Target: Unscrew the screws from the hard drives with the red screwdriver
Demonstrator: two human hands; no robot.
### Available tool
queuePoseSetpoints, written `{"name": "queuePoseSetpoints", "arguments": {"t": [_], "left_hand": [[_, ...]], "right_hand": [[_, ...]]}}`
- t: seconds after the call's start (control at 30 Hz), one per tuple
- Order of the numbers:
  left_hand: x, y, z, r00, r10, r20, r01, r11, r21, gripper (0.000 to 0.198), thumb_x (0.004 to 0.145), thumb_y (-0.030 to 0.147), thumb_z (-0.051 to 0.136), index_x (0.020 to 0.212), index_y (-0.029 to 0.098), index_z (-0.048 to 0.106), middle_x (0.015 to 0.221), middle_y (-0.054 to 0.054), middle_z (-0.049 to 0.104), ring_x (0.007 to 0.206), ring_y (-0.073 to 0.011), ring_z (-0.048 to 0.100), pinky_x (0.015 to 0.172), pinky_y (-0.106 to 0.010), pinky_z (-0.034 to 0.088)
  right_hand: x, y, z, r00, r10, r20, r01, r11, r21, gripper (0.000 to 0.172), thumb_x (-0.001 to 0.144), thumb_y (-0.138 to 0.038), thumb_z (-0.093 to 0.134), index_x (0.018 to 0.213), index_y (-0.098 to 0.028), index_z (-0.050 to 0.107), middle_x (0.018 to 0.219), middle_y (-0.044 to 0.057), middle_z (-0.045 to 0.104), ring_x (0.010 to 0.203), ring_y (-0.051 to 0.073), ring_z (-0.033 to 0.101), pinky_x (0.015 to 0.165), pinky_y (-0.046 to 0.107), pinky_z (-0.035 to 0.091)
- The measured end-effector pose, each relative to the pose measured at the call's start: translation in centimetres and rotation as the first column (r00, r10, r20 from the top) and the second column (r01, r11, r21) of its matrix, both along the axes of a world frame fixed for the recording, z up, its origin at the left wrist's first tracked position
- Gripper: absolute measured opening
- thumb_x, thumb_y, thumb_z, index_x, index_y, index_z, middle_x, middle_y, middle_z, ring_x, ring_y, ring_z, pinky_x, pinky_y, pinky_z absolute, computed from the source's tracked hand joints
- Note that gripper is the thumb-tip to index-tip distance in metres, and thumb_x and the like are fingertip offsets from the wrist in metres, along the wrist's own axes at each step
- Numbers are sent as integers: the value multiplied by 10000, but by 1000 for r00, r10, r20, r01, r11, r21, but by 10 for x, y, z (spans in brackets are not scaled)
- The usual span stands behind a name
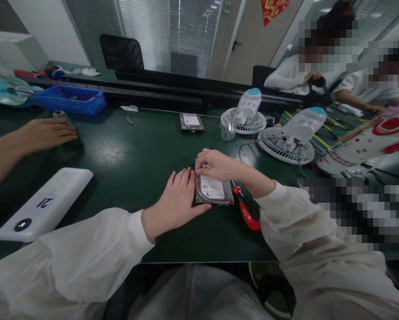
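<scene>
A silver hard drive (213, 189) with a white label lies on the dark green table in front of me. My left hand (177, 198) rests flat along its left edge, fingers spread and thumb at the near edge. Over the drive's far left corner, my right hand (216, 165) has its fingers pinched together; whatever is between them is too small to make out. A red and black screwdriver (248, 209) lies just right of the drive, beside my right sleeve. Farther back sits a second hard drive (191, 122), untouched.
Two white fans (246, 118) and a clear cup (228, 130) stand at the back right. A white power bank (46, 202) lies left, near another person's hand (51, 133). A blue tray (71, 100) is at the back left. Two people sit across the table.
</scene>
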State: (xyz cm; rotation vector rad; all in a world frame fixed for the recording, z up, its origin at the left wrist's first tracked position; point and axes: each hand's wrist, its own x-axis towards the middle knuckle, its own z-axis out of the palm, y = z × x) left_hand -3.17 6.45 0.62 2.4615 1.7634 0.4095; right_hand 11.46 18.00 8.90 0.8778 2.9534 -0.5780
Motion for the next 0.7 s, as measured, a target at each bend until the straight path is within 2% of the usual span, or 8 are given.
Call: {"name": "queuePoseSetpoints", "arguments": {"t": [0.2,0.37,0.5,0.6,0.7], "left_hand": [[0,-1,-2,1000,6,-4,-6,1000,17,952,918,714,496,1533,5,339,1584,-302,418,1498,-419,370,1233,-597,255],[0,-2,-2,1000,9,-26,-8,999,43,931,920,687,519,1510,-18,365,1572,-314,431,1488,-418,389,1230,-583,277],[0,-2,-3,1000,7,-23,-5,998,70,899,927,672,523,1522,18,359,1575,-293,442,1489,-407,399,1228,-589,290],[-1,-2,-3,999,5,-31,-4,999,49,925,928,678,514,1529,-2,339,1583,-307,422,1497,-414,382,1230,-595,287],[-2,-1,-4,1000,-6,-22,7,999,34,942,929,697,489,1551,13,307,1590,-299,415,1498,-417,378,1223,-613,291]], "right_hand": [[6,2,12,995,-20,-101,26,998,52,120,868,-102,609,831,-100,723,896,92,709,900,179,569,816,302,418],[26,-4,41,934,-166,-316,233,954,190,136,871,-176,605,814,-116,713,799,55,686,745,133,553,729,288,404],[53,-24,64,904,-289,-314,363,908,211,160,874,-271,606,817,-153,698,759,37,674,669,128,543,660,287,388],[77,-35,66,885,-382,-267,444,866,229,187,870,-316,599,816,-169,702,739,39,666,666,148,554,648,301,387],[99,-34,55,855,-467,-226,513,826,233,179,845,-311,596,805,-169,699,751,46,667,686,164,566,665,312,397]]}}
